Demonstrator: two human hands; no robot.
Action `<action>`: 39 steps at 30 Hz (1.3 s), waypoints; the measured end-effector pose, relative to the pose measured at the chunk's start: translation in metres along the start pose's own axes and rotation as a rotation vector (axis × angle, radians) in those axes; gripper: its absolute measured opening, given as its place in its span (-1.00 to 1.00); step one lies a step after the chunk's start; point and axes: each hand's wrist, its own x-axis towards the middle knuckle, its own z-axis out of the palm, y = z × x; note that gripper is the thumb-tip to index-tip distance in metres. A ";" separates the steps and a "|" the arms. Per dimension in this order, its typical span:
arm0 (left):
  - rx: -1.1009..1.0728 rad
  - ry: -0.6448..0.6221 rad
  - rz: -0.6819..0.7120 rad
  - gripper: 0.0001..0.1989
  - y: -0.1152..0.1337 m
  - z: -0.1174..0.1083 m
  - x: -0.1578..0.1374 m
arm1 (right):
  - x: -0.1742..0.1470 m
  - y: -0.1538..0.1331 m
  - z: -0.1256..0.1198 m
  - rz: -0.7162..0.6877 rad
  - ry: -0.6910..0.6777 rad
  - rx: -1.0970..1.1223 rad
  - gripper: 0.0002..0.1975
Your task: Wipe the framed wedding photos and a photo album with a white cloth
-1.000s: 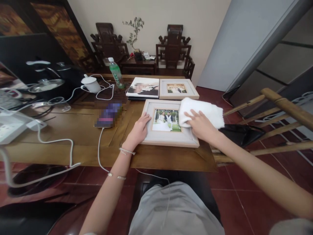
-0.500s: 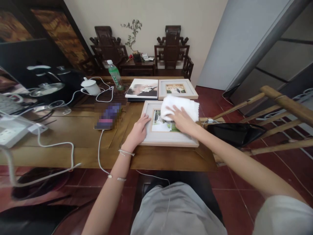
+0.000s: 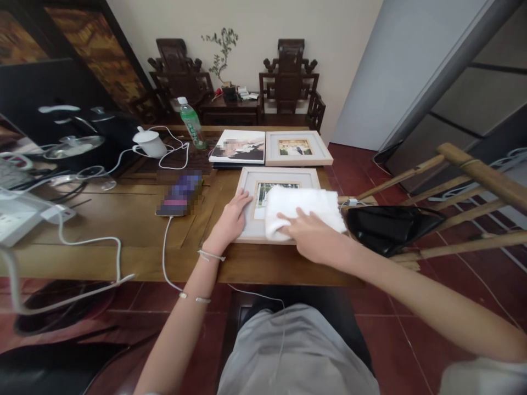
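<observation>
**A:** ok so what step are we at here? Looks like somebody's wiping down a picture frame?

**B:** That's my read too. The pale wooden photo frame with a light grey mat (image 3: 284, 175) lies flat on the brown wooden worktop (image 3: 272, 266), close to the near edge. The folded white fluffy cloth (image 3: 317, 198) is spread over its right part, hiding most of the photo and the right border.

**A:** And the hands?

**B:** Left hand (image 3: 233, 216) is on the frame's left border, fingers close together. Bracing or gripping, can't tell, the thumb doesn't show well. Right hand (image 3: 316, 236) is on top of the cloth, fingers a bit apart. Can't tell if any are pinching it.

**A:** So what does the next move call for, imo?

**B:** I'd say light, even pressure from the right, with the left keeping the frame from sliding. The top and left of the mat are uncovered, so a pass there would need the left fingers out of the way. Also mind the second pale wooden frame (image 3: 273, 150) just behind, not much of a gap there.
</observation>
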 end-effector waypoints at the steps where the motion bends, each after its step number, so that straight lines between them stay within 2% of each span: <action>1: -0.005 0.000 -0.001 -0.46 0.000 0.000 0.000 | -0.008 -0.008 -0.002 -0.038 -0.009 0.021 -0.32; 3: -0.015 -0.003 -0.005 -0.44 0.000 -0.001 0.000 | -0.016 -0.018 -0.002 -0.085 -0.011 0.053 -0.31; 6: -0.015 0.002 -0.009 -0.44 0.000 0.000 0.000 | -0.004 -0.012 0.007 -0.074 0.010 0.105 -0.22; 9: -0.008 0.009 -0.011 -0.47 0.001 0.001 0.000 | 0.029 0.018 0.018 0.015 0.072 0.100 -0.18; 13: -0.005 0.013 -0.010 -0.54 0.003 0.002 0.000 | 0.078 0.068 0.023 0.154 0.289 -0.008 -0.18; 16: -0.011 0.017 -0.014 -0.56 0.003 0.001 0.000 | 0.099 0.083 0.021 0.203 0.314 -0.019 -0.20; 20: -0.022 0.017 -0.027 -0.57 0.005 0.002 0.001 | 0.088 0.061 0.017 0.116 0.226 -0.038 -0.28; 26: -0.061 0.042 -0.091 -0.49 0.019 -0.003 0.002 | 0.030 0.001 0.000 -0.133 -0.019 0.123 -0.26; 29: -0.095 0.067 -0.145 -0.40 0.025 -0.008 0.002 | 0.021 -0.018 -0.005 -0.247 -0.013 0.158 -0.30; 33: -0.126 0.084 -0.203 -0.31 0.027 -0.013 0.001 | 0.046 -0.020 -0.001 -0.220 0.048 0.137 -0.36; 39: -0.105 0.079 -0.188 -0.30 0.024 -0.011 0.001 | 0.113 0.005 -0.001 0.000 0.096 0.040 -0.38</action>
